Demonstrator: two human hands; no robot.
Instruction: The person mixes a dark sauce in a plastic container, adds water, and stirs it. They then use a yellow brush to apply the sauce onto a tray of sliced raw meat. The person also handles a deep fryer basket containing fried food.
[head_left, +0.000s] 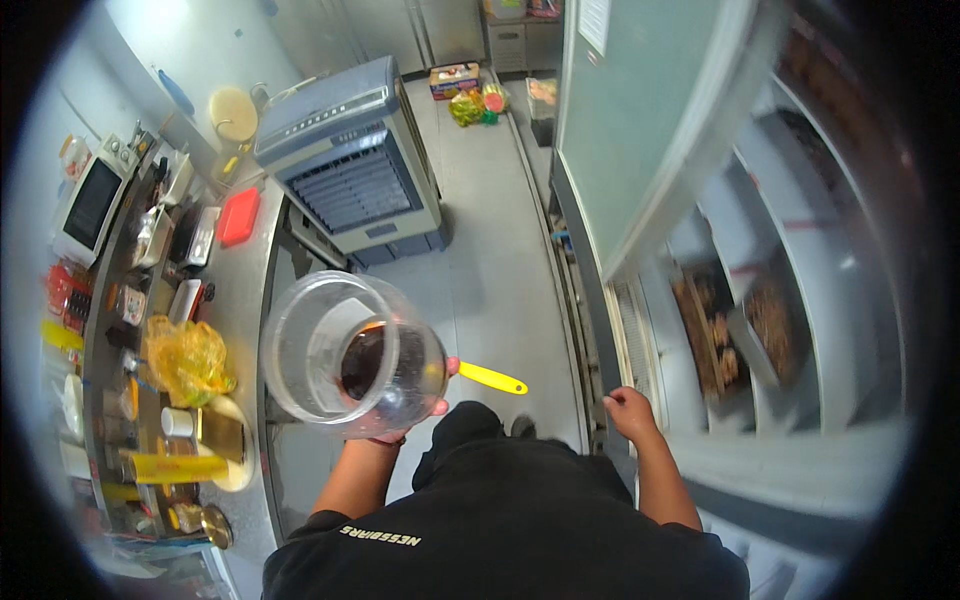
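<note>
My left hand (431, 412) holds a large clear plastic tub (285, 360), tilted so that its open mouth faces the camera. Dark reddish-brown liquid (364, 364) lies in the tub, and a pale flat shape shows beside the liquid. A yellow handle (491, 377) sticks out to the right behind the tub, by my left fingers; the tool's other end is hidden. My right hand (628, 411) hangs near the door frame of the cabinet with its fingers curled. I see nothing in it, though whether it touches the frame cannot be told.
A steel counter (244, 300) on the left bears a yellow plastic bag (187, 360), a red tray (238, 216) and a microwave (94, 202). An air cooler (352, 172) stands ahead. Farther off, a cardboard box (454, 81) sits on the floor. An open door (637, 112) and shelves of food are at right.
</note>
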